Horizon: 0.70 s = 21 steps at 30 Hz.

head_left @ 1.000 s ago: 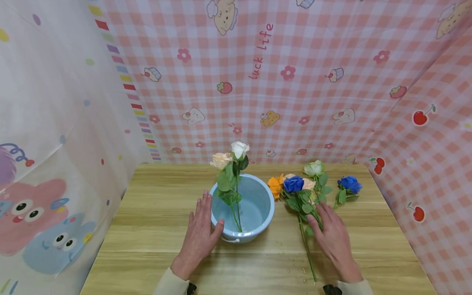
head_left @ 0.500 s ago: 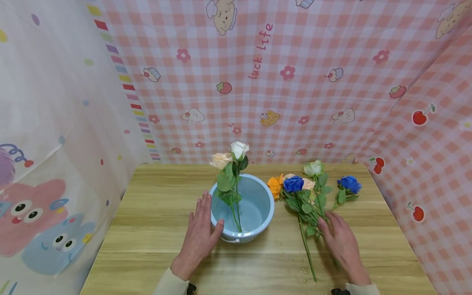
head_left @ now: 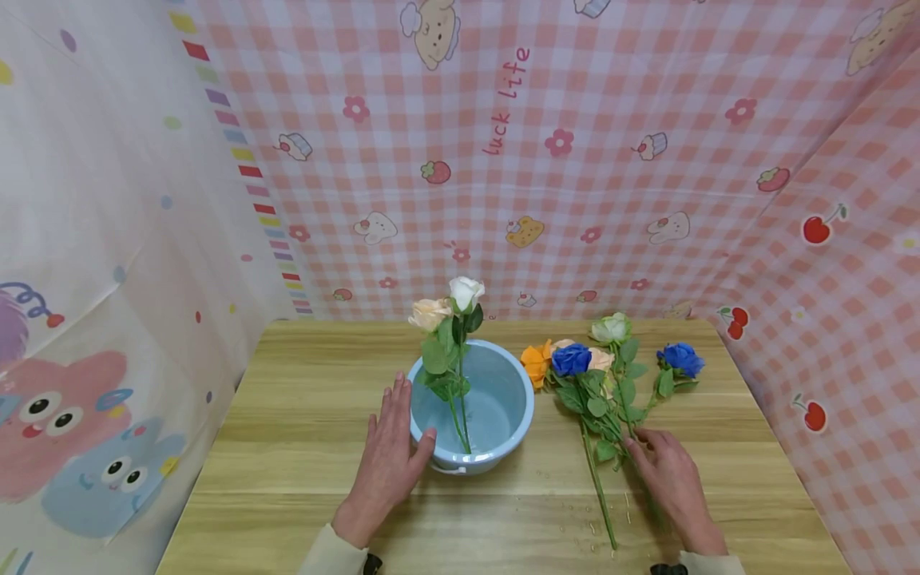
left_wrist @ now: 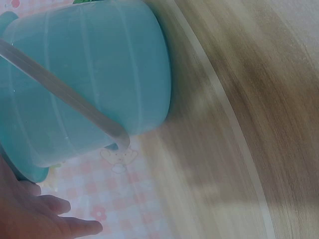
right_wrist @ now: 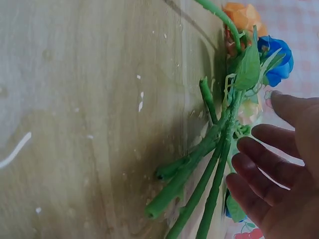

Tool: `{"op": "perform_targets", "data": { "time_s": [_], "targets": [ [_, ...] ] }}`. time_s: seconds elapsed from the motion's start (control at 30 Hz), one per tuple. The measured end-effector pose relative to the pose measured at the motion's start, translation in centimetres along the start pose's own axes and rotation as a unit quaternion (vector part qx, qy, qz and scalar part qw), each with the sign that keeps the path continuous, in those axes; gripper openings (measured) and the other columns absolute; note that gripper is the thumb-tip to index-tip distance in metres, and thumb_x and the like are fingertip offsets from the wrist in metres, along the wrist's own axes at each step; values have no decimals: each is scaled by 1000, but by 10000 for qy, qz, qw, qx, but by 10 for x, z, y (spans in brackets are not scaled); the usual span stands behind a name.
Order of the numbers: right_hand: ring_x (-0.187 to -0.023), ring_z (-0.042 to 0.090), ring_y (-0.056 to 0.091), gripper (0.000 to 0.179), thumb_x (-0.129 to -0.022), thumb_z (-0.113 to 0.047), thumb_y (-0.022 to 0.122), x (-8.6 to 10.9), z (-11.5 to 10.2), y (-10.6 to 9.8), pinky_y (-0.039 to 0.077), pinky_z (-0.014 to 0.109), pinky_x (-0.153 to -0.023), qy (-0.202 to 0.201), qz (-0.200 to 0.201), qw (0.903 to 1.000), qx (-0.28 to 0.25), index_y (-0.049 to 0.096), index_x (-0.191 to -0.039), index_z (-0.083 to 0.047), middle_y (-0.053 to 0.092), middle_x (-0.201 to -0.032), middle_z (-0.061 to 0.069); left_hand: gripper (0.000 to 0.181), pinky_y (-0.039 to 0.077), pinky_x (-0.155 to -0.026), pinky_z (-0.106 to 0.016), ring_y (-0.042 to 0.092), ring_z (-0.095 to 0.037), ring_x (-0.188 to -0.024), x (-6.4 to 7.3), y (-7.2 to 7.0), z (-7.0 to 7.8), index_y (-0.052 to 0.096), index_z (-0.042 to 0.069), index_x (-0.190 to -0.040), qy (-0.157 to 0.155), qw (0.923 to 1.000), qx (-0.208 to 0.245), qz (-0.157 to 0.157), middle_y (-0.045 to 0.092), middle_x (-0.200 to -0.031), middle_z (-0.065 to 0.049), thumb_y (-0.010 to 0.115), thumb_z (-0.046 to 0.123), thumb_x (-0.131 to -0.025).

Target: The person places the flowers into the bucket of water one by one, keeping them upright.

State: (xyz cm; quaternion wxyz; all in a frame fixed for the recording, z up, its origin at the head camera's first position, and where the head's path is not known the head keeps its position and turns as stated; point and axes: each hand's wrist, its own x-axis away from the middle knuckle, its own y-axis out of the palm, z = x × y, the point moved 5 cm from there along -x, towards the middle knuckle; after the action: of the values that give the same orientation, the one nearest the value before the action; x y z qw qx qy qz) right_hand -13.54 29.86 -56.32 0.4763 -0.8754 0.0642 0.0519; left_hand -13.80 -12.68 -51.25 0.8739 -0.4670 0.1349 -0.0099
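Observation:
My left hand (head_left: pixel 388 459) rests at the left rim of a light blue bucket (head_left: pixel 528 375), its fingers straight. In the left wrist view, fingertips (left_wrist: pixel 55 204) show by the rim of the bucket (left_wrist: pixel 104 64) and its handle. A white rose (head_left: pixel 467 294) and a peach rose (head_left: pixel 429 314) lean in the bucket, stems down. On the right, my right hand (head_left: pixel 672 483) lies over the stems of several roses. In the right wrist view, its loosely bent fingers (right_wrist: pixel 271 164) are beside the green stems (right_wrist: pixel 199 164), not wrapped round them.
Orange (head_left: pixel 536 365), blue (head_left: pixel 572 359) and pale green roses (head_left: pixel 612 327) lie bunched right of the bucket. Another blue rose (head_left: pixel 681 359) lies further right. Water drops (head_left: pixel 592 527) dot the wooden table (head_left: pixel 302 415). Patterned cloth (head_left: pixel 546 184) hangs at the back and sides.
My right hand has moved toward me and right, along the stems, uncovering more of the leaves. My left hand and the bucket have stayed in place.

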Motion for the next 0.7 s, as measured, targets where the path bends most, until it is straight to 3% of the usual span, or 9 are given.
{"op": "perform_targets", "data": {
  "time_s": [0.3,0.7],
  "targets": [
    [-91,34,69,29,-96,-17,74,-4,12,4,54,56,-81,65,-228,9997,-7,72,-116,5,71,-101,16,80,24,-116,-73,18,-41,-156,0,0,0,16,3,-165,-21,10000,32,-18,10,-174,-11,51,42,-104],
    [-88,33,70,24,-92,-12,77,-11,19,5,56,54,-78,322,-845,9959,-15,75,-108,5,73,-97,14,81,25,-115,-73,19,-41,-156,0,0,0,17,2,-165,-21,10000,3,-2,10,-174,-11,53,41,-104]
  ]
}}
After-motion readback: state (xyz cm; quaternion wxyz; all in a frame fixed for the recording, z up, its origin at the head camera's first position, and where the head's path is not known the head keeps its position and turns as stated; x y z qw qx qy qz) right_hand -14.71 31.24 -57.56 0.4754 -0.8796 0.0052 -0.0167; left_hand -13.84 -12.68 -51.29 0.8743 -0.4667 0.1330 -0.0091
